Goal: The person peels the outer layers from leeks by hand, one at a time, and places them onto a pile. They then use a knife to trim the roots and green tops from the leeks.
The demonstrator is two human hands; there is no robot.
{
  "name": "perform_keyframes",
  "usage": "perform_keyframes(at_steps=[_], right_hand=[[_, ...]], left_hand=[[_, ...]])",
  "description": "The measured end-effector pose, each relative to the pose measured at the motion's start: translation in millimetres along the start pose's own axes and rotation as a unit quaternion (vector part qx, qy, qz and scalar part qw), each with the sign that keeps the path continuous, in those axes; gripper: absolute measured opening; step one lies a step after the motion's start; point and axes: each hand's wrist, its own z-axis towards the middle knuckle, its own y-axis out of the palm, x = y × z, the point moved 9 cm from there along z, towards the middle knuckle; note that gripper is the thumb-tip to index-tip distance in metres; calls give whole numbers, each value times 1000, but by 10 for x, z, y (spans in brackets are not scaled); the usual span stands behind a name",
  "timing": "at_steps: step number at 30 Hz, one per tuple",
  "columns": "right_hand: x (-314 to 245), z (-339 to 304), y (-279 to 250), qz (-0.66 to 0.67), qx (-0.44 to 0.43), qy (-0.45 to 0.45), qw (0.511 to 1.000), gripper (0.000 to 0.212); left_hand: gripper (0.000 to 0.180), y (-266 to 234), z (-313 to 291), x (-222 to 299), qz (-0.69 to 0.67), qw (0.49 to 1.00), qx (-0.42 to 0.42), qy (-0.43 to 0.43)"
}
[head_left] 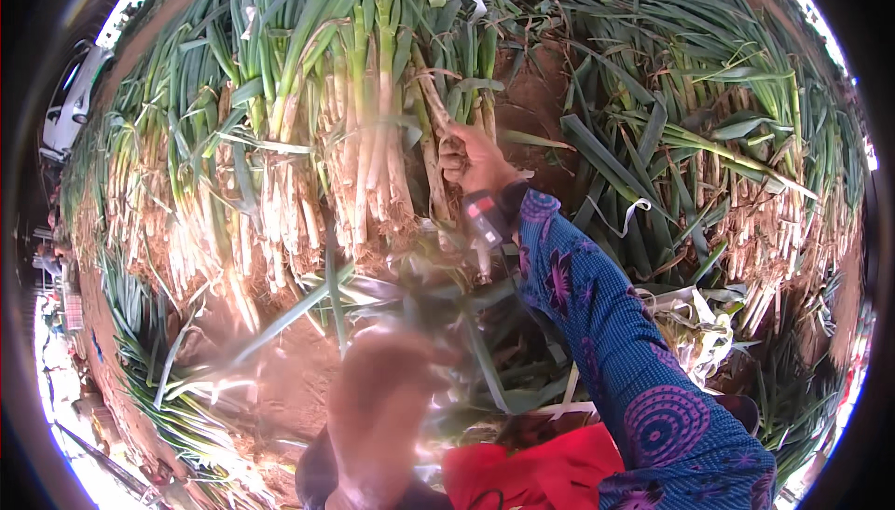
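Observation:
My right hand [471,158] is closed around the pale stem of a leek [428,100], at the right edge of a thick row of leeks. Its wrist carries a dark watch [486,218] below a blue patterned sleeve. To the left of the held leek, a dense bunch of leeks [368,156] lies with white stems and roots toward me and green leaves away. My left hand [382,393] is low in the middle, smeared by motion; whether its fingers hold anything does not show. Beneath it are loose leaf pieces [489,361] and bare soil.
Another large pile of leeks [746,156] lies to the right, across a strip of brown soil [536,90]. More leeks [200,435] lie at the lower left. Red cloth [536,473] shows near my body. A white vehicle [75,100] stands at the far left.

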Motion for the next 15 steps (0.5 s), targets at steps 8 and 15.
perform_keyframes(at_steps=[8,15], right_hand=[[-223,-334,-4,-73,-6,15,997,11],[147,-959,-9,-76,31,48,995,9]], left_hand=[[12,74,37,-9,12,998,-61,4],[11,-47,26,52,-49,998,-21,28]])
